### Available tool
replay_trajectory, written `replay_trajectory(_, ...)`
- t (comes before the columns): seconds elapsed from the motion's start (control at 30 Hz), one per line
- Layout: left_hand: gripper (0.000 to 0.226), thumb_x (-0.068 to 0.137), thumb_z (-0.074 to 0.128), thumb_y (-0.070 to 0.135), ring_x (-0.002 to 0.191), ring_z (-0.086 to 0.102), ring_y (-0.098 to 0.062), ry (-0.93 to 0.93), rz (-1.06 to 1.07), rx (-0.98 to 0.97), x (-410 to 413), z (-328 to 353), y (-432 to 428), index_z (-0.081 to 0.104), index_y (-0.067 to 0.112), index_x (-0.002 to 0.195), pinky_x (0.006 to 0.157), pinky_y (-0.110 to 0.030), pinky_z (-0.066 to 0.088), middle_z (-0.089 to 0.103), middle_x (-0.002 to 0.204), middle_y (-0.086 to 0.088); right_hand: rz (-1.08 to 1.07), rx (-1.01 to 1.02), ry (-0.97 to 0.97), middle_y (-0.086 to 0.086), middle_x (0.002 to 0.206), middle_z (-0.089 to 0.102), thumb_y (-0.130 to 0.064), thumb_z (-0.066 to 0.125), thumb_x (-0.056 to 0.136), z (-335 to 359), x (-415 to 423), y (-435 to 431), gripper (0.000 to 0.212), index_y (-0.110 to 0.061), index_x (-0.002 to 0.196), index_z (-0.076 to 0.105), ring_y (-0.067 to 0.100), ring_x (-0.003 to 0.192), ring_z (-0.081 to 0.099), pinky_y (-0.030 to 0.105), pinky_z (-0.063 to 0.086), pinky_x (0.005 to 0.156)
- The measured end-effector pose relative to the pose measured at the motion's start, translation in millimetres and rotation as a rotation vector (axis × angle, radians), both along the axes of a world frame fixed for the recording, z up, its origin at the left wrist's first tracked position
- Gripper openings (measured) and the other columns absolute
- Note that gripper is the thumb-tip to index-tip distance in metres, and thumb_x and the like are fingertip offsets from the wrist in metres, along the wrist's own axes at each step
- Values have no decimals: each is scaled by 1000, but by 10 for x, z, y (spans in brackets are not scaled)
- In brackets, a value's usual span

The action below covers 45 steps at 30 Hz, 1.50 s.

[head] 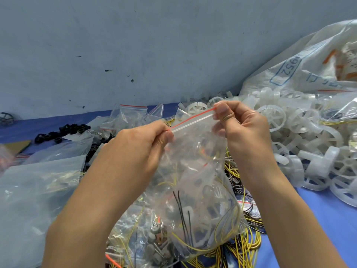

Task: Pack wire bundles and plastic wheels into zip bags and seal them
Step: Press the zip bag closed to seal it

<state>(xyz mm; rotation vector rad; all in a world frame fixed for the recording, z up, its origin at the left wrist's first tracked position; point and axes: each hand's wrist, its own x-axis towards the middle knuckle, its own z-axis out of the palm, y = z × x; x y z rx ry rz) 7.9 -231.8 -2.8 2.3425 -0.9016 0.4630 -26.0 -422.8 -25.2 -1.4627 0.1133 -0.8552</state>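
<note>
Zip bag (197,171) held up mid-scene above the counter (318,219), stretched taut along its red-lined closure strip (193,118). Left hand (143,144) pinching the strip's left end between thumb and fingers; right hand (243,128) pinching the right end, slightly higher and farther, between thumb and forefinger. Strip slanting upward from left to right; whether pressed fully closed, impossible to tell. Through the clear film, yellow and black wires (185,219) and a white plastic piece, gathered in the hanging lower part of the bag. Beneath it, at the near edge, more filled bags (146,238) and loose yellow wire bundles (249,242) spread over the blue counter. To the right, a heap of white plastic wheels (309,147) piled against a large woven sack (309,64) printed with blue markings. To the left, flat clear bags (38,180); farther off, empty red-striped bags (133,115) and a cluster of small black rings (63,132). At the far side, a scuffed pale-blue wall (116,45).
</note>
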Motion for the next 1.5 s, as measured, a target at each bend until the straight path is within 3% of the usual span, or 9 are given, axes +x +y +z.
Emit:
replay_trajectory(0.13, 33, 91, 34, 57, 63, 54, -4, 4, 14, 0, 40, -6, 55, 58, 35, 87, 57, -32, 40, 60, 74, 22, -30, 46, -16, -11, 72, 63, -21, 62, 98, -9, 3, -86, 20, -23, 80, 70, 2, 57, 55, 17, 48, 43)
replay_trajectory(0.3, 37, 83, 31, 62, 69, 56, 0, 11, 17, -33, 67, 1, 126, 60, 39, 86, 56, -31, 40, 61, 78, 29, -84, 40, -24, -16, 68, 64, -19, 60, 99, -26, 20, -188, 21, -24, 81, 69, 2, 56, 55, 22, 53, 66)
replay_trajectory(0.6, 31, 93, 38, 65, 58, 61, -7, -152, -1, -87, 312, -113, 215, 63, 47, 97, 50, -31, 47, 66, 76, 17, -116, 91, -66, -15, 67, 64, -19, 61, 99, 47, -45, -254, 19, -22, 81, 68, 3, 56, 54, 24, 52, 68)
replay_trajectory(0.73, 41, 90, 48, 69, 68, 66, -9, -38, -42, -206, 509, -135, 305, 66, 41, 115, 62, -32, 57, 72, 86, 12, -126, 109, -103, -17, 64, 62, -22, 61, 98, 191, -160, -266, 18, -23, 82, 68, 1, 54, 53, 24, 51, 66)
replay_trajectory(0.8, 45, 89, 49, 70, 71, 67, -2, -30, -31, -211, 483, -108, 327, 65, 39, 119, 52, -25, 53, 72, 91, 16, -137, 120, -131, -18, 63, 60, -22, 61, 98, 288, -255, -277, 18, -23, 81, 67, 1, 53, 52, 23, 49, 65)
replay_trajectory(0.93, 47, 79, 53, 77, 70, 67, 1, 94, -98, -292, 346, 62, 230, 70, 43, 107, 53, -20, 52, 73, 90, 9, -159, 92, -165, -19, 62, 61, -25, 60, 98, 461, -543, -283, 17, -24, 83, 67, 0, 55, 54, 19, 49, 65)
replay_trajectory(1.07, 23, 97, 55, 18, 53, 57, 0, 109, -155, -297, 266, 387, -45, 69, 2, 106, 45, -7, 39, 68, 64, 16, -210, 36, -205, -19, 63, 62, -25, 60, 99, 711, -951, -339, 18, -26, 82, 67, 0, 56, 55, 19, 49, 63)
replay_trajectory(1.2, 47, 85, 54, 68, 60, 61, -9, 50, -344, -344, -375, 717, -238, 73, 30, 102, 52, -16, 46, 70, 75, 7, -292, -28, -232, -19, 61, 61, -31, 62, 97, 1004, -1445, -520, 14, -27, 85, 67, 2, 58, 56, 21, 50, 64)
replay_trajectory(1.5, 12, 84, 70, 37, 51, 50, -9, 412, -536, -259, -1002, 1122, -1599, 78, 29, 84, 49, -21, 39, 64, 62, 7, -506, 2, -23, -13, 67, 60, -13, 52, 101, 1058, -2180, -1630, 25, -24, 83, 64, 4, 55, 48, 14, 40, 52)
